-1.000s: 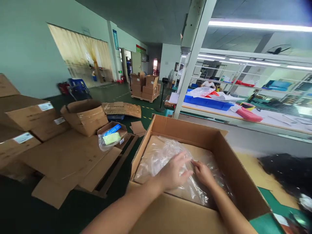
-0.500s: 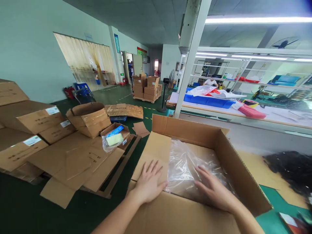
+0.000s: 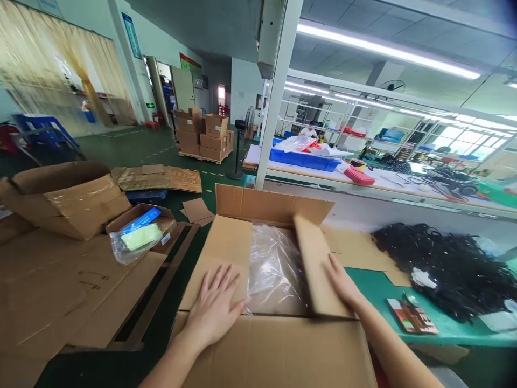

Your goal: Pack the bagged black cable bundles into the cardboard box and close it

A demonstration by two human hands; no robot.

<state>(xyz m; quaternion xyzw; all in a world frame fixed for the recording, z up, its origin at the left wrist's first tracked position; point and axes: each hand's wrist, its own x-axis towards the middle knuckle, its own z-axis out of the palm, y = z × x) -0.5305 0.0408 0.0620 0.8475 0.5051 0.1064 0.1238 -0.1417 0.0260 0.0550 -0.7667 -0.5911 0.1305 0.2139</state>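
Head view: the open left hand (image 3: pixel 212 307) lies flat on the stiff left flap (image 3: pixel 214 258) of a cardboard carton (image 3: pixel 274 350), while the right hand (image 3: pixel 343 283), seemingly open, presses the right flap (image 3: pixel 315 264), best held by its edge, with soft plastic film (image 3: pixel 274 269) between them.

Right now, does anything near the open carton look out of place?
Cardboard scraps and a flattened sheet of cardboard lie loose on the floor beyond the open carton, unstacked, and a tangled black heap sprawls across the green table.

Carton (image 3: pixel 278 350) cut off below, interior hidden by plastic sheeting (image 3: pixel 274 269)
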